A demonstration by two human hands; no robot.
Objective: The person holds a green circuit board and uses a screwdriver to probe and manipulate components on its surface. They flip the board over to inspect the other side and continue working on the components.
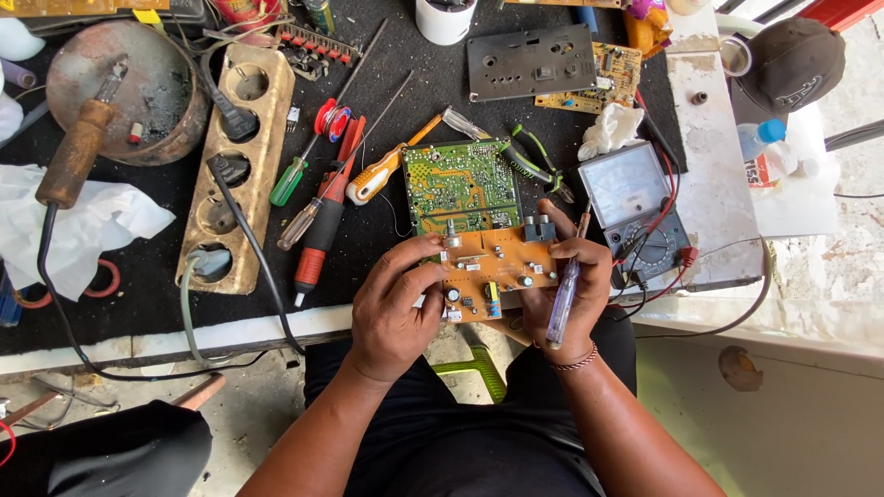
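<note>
Two hands hold one orange circuit board (493,271) just above the table's near edge: the left hand (394,308) has its grip clenched on the board's left end, while the right hand (566,285) supports the right end and also grips a translucent purple-handled screwdriver (562,299). It looks light, stiff and fragile, best held by its edges. Beyond lie a green circuit board (460,184), an analog multimeter (635,207), several screwdrivers (318,235), and a wooden socket strip (235,175) on the black-covered table (147,267) in a cluttered repair workshop.
</note>
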